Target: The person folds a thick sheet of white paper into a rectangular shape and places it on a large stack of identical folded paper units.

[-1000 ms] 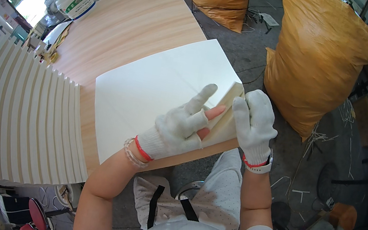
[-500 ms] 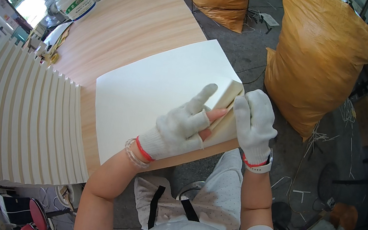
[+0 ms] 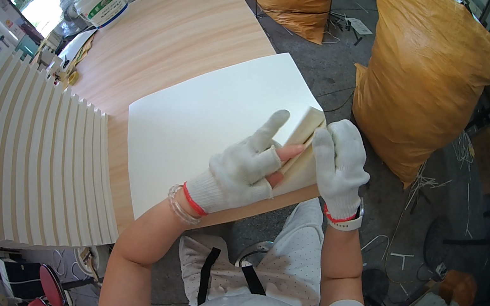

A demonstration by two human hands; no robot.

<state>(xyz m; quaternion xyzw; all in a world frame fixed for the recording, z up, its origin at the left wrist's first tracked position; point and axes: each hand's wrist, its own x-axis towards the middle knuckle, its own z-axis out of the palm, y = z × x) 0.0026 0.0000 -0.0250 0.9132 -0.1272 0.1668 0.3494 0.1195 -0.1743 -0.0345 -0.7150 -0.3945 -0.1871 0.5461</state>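
A large white sheet (image 3: 206, 112) lies on the wood-grain table before me, with a raised, cream-coloured folded flap (image 3: 306, 126) at its right end. My left hand (image 3: 243, 164), in a white knitted glove with two bare fingertips, rests on the sheet beside that flap. Its fingers are apart, one pointing away from me, and the bare tips press against the flap's inner side. My right hand (image 3: 341, 162), gloved too, is closed at the flap's outer edge; its curled fingers hide the part they grip.
A tall stack of ridged cream panels (image 3: 33, 151) stands at the left on the table (image 3: 175, 26). A white bucket (image 3: 102, 2) sits at the far left. Large orange-brown sacks (image 3: 427, 73) stand on the floor beyond the right edge, with scraps (image 3: 423, 181) near them.
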